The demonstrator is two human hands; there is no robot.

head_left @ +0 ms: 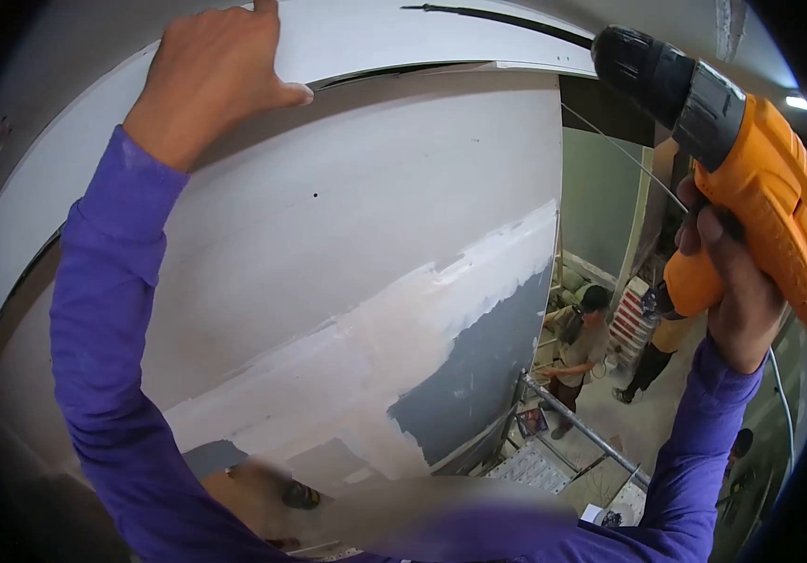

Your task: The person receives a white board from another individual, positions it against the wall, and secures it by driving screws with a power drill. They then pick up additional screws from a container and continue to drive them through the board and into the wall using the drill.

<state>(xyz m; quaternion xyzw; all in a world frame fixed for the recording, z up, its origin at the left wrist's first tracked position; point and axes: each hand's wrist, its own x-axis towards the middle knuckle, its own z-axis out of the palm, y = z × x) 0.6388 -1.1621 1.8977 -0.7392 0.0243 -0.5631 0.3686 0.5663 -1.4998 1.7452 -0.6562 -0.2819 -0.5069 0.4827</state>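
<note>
My left hand (208, 79) is raised at the top left, its palm against a long white board strip (366, 36) that runs along the top of the wall. Its thumb stretches out at the strip's lower edge; the fingertips are cut off by the frame. On the right, my right hand (739, 272) is wrapped around the handle of an orange and black cordless drill (764, 178). The drill's chuck points up and left, with a long dark bit overlapping the strip in this view.
Below the strip stands a wall panel (347, 225) with white filler smears and a grey patch (478, 361). A metal scaffold pipe (591, 432) and perforated platform (530, 467) lie below right. Far down, a person (580, 352) stands near another person's dark-trousered leg (645, 371).
</note>
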